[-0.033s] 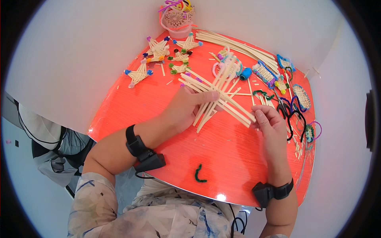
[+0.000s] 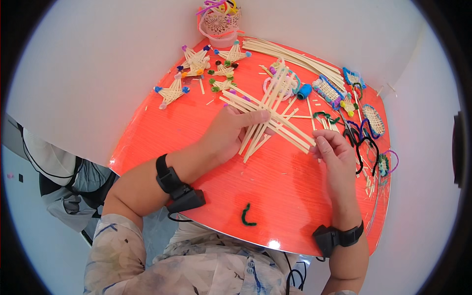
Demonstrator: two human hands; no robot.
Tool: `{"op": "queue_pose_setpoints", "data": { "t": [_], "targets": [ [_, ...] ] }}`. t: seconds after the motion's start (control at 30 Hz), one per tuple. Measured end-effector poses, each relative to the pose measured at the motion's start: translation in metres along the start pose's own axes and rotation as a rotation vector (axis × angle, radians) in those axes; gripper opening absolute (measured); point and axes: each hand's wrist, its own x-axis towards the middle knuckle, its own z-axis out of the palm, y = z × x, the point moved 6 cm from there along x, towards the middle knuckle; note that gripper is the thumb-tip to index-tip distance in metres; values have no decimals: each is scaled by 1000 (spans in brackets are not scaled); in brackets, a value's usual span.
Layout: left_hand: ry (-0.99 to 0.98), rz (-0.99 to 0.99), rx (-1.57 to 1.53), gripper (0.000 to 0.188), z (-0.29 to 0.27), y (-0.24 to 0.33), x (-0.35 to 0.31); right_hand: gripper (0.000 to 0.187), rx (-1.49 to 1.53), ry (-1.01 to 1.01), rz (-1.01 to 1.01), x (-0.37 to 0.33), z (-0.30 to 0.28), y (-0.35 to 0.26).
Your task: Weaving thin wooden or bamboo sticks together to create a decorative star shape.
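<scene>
Pale flat bamboo strips (image 2: 287,132) lie crossed over one another in a lattice, raised above the red table. At the crossing, my left hand (image 2: 228,132) pinches them, thumb on top and the fingers partly hidden below. My right hand (image 2: 337,155) has thumb and forefinger closed at the right-hand ends of the strips; the exact contact is hard to make out. A short dark green pipe cleaner (image 2: 245,216) lies near the front edge. Beyond the right hand are black-handled scissors (image 2: 352,136) and another green pipe cleaner (image 2: 325,116).
Star-shaped strip pieces with coloured tips (image 2: 173,92) sit at the back left, below a pink basket (image 2: 220,25). A bundle of long strips (image 2: 295,60) lies along the back. Woven pieces (image 2: 328,91) and a blue roll (image 2: 305,91) are at right. White walls enclose the table.
The crossed strips have shifted slightly left, their right-hand ends a little higher. Both hands keep nearly the same place.
</scene>
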Motion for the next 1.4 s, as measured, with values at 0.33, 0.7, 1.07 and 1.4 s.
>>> {"op": "queue_pose_setpoints", "data": {
  "t": [0.33, 0.7, 1.07, 1.4],
  "targets": [
    [12, -29, 0, 17, -8, -7, 7, 15, -390, 191, -9, 9, -31, -24],
    [-44, 19, 170, 19, -1, -9, 5, 14, -1242, 36, -87, 26, -11, -3],
    [-83, 17, 183, 19, 3, -11, 3, 28, -1438, -51, 95, 19, -9, 3],
    [-224, -77, 134, 17, 10, -17, -2, 17, -815, -8, 107, -8, -33, -7]
  ]
}}
